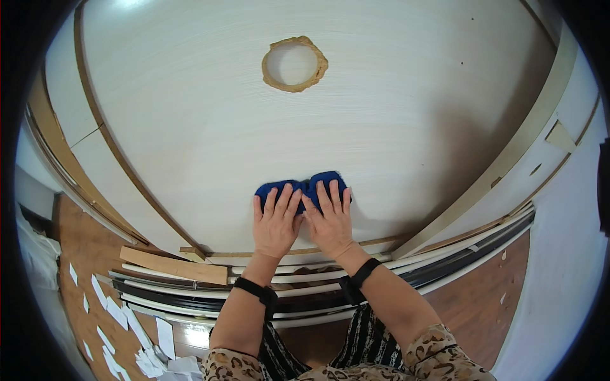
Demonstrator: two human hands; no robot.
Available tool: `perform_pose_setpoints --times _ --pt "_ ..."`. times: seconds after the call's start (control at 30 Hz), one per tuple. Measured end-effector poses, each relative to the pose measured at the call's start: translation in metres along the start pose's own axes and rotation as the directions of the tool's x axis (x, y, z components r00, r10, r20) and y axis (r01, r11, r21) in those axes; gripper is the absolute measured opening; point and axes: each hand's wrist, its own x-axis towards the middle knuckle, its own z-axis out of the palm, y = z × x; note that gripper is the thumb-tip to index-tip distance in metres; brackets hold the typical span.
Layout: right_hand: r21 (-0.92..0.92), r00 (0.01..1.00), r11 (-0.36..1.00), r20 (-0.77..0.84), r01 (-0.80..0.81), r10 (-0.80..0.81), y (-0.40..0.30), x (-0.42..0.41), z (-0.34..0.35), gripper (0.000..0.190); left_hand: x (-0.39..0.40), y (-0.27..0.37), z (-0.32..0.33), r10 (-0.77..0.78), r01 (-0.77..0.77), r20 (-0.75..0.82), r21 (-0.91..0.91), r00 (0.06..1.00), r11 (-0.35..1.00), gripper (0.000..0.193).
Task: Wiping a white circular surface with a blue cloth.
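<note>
A dark blue cloth item (329, 179), with two rounded lobes joined by a narrow middle, lies flat on a broad whitish panel (286, 133) near its close edge. Both hands press down on it side by side, fingers spread. My left hand (275, 221) covers the left lobe, while the palm rests below the cloth. My right hand (330, 219) covers the right lobe. The index fingers almost meet between the lobes. Farther up the panel is a tan, rough-edged ring (322, 64); whether it surrounds a hole cannot be told.
A raised pale board (514, 152) borders the panel at right, and brown edging (121, 164) at left. Long white and black strips (190, 305) are stacked between the panel and the person. White scraps (116, 312) litter the wood-look floor (86, 238) at lower left.
</note>
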Motion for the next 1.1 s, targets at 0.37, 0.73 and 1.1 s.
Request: perform_pose_setpoints --times 0.37,0.73,1.1 --pt "0.035 0.998 0.999 -0.052 -0.041 0.043 -0.035 0.048 -0.006 0.051 0.025 -0.023 -0.037 -0.125 0.126 -0.037 0.029 0.991 0.992 0.064" --pt "-0.024 0.995 0.995 0.033 0.097 -0.097 -0.033 0.004 0.029 0.041 -0.037 -0.03 0.004 -0.11 0.11 -0.013 0.009 0.994 0.994 0.064" --pt "0.036 0.997 0.997 0.04 0.066 -0.067 -0.062 0.044 0.01 0.043 -0.001 -0.046 -0.049 -0.206 0.205 0.041 0.03 0.978 0.978 0.061"
